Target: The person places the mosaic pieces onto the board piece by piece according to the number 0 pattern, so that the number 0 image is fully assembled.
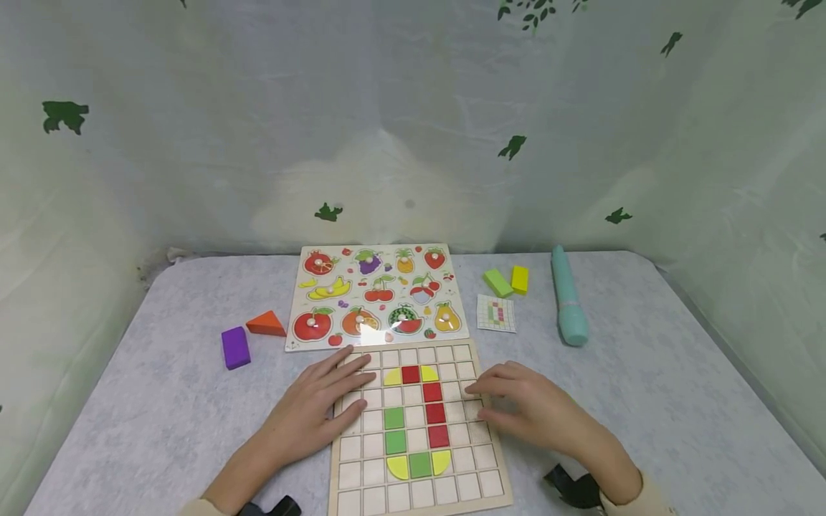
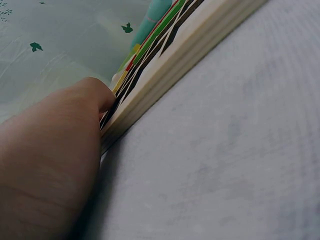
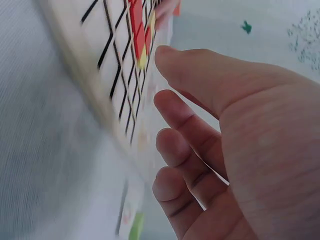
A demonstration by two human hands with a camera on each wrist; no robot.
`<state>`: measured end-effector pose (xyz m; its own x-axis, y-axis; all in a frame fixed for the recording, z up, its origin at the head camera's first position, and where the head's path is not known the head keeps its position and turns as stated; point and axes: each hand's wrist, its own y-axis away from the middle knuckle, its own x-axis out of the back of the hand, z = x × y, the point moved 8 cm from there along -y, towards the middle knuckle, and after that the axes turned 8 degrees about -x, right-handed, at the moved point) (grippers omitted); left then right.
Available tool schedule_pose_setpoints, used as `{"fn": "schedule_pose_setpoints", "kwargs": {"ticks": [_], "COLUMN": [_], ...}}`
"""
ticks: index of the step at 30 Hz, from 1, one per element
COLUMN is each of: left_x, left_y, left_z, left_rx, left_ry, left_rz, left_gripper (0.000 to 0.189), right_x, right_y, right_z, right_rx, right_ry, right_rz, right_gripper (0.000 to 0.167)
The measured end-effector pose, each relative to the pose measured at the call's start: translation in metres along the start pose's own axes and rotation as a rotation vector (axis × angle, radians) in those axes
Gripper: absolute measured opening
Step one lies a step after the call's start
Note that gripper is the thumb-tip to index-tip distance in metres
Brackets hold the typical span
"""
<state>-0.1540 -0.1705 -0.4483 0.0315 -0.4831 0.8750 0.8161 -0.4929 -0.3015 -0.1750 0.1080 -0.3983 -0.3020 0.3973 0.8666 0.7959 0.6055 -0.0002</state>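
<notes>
A square wooden grid board [image 1: 422, 494] lies on the table, filled mostly with plain tiles. Red tiles [image 1: 435, 413], green tiles [image 1: 396, 441] and yellow rounded tiles [image 1: 398, 468] form a ring-like pattern on it. Across the board's left edge rests my left hand [image 1: 312, 405], its fingers spread and straight; in the left wrist view the thumb [image 2: 97, 92] lies by the board's rim. My right hand [image 1: 529, 405] hovers at the right edge, fingers loosely bent. The right wrist view shows nothing between its thumb [image 3: 185, 65] and fingers.
Behind the board lies a fruit puzzle [image 1: 387, 340]. A small pattern card [image 1: 487, 322], a green block [image 1: 498, 283], a yellow block [image 1: 520, 280] and a teal bottle-shaped object [image 1: 568, 301] are at right. Left are a purple block [image 1: 235, 348] and an orange triangular block [image 1: 266, 324].
</notes>
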Motion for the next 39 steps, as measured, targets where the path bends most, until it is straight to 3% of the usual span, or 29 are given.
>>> {"fn": "schedule_pose_setpoints", "kwargs": {"ticks": [13, 18, 23, 32, 39], "left_x": [0.000, 0.000, 0.001, 0.002, 0.000], "left_y": [0.000, -0.001, 0.000, 0.001, 0.001], "left_z": [0.001, 0.001, 0.001, 0.000, 0.000], "left_rx": [-0.001, 0.000, 0.005, -0.002, 0.005], "left_ry": [0.014, 0.019, 0.025, 0.020, 0.018], "left_rz": [-0.004, -0.002, -0.003, 0.006, -0.004], "left_gripper": [0.046, 0.046, 0.046, 0.046, 0.046], "right_x": [0.028, 0.034, 0.032, 0.032, 0.031], "right_y": [0.050, 0.063, 0.071, 0.072, 0.057], "right_z": [0.064, 0.090, 0.107, 0.107, 0.095], "right_rx": [-0.147, -0.281, -0.349, -0.333, -0.296], "right_ry": [-0.004, 0.037, 0.077, 0.039, 0.028], "right_rz": [0.188, 0.175, 0.160, 0.178, 0.138], "right_gripper": [0.041, 0.046, 0.046, 0.034, 0.032]}}
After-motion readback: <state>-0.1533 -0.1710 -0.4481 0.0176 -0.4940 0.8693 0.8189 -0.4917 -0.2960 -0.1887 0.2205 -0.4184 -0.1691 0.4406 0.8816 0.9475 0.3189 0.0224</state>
